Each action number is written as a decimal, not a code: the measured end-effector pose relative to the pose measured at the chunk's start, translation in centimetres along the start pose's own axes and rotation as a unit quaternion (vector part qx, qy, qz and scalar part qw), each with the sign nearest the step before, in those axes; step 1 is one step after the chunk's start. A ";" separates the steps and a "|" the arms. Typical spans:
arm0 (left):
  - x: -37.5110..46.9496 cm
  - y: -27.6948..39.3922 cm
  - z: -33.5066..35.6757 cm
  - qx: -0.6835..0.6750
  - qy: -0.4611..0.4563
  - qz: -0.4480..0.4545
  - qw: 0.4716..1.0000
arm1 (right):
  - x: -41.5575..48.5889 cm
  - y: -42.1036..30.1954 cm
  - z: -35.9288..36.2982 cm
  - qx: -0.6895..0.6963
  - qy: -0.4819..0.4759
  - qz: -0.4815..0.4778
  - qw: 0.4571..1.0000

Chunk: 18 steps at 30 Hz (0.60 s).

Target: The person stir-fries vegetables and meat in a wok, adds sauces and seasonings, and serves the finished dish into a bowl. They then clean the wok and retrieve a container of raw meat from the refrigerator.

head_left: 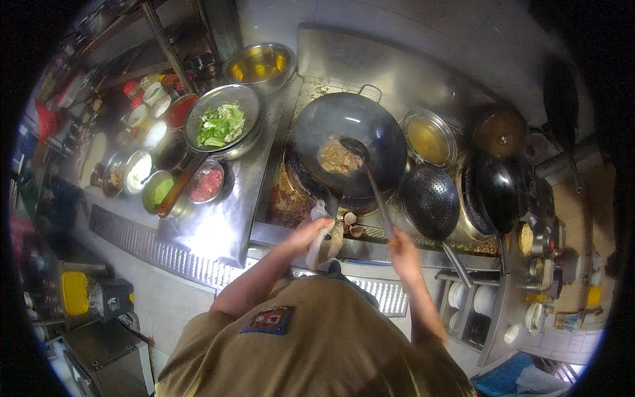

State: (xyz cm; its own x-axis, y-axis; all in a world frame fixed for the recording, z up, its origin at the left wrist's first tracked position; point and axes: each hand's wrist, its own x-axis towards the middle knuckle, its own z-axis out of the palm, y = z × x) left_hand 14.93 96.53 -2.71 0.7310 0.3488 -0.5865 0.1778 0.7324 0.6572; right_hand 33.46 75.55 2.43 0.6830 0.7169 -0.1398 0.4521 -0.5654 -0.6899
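Note:
My left hand point(313, 233) grips the handle of a black wok point(317, 119) through a whitish cloth point(325, 248). The wok sits over a burner and holds light brown pieces of food point(337, 158), perhaps sliced meat. In my right hand point(403, 250) is the long handle of a cooking ladle point(381, 203). Its dark bowl rests in the wok against the right side of the food. Just below the wok, cracked eggshells point(352, 226) lie on the stove near the cloth.
A strainer of chopped green vegetables point(221, 124) rests on a pot to the left, beside a bowl of raw meat point(207, 183). Behind stands a bowl of oil point(260, 64). On the right are a pot of yellowish liquid point(427, 139), a perforated skimmer point(430, 201) and another wok point(498, 188).

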 end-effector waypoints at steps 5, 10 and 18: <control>0.0 0.5 -0.6 -0.125 -0.084 -0.077 0.986 | 1.5 -0.6 0.8 -0.074 -0.007 -0.003 0.997; 3.6 1.6 -0.2 -0.198 -0.105 -0.168 0.960 | 3.8 -2.1 0.9 -0.132 -0.003 0.016 0.991; 1.0 1.0 -0.9 -0.093 -0.017 -0.112 0.989 | -0.6 -2.4 -3.6 -0.037 0.049 -0.043 0.997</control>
State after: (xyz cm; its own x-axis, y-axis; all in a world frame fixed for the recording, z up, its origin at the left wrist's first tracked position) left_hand 15.24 98.15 -3.11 0.7100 0.1485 -0.6883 0.2153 0.8849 0.4130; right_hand 34.06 75.02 6.77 0.6909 0.7229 -0.0099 0.5502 -0.5347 -0.6414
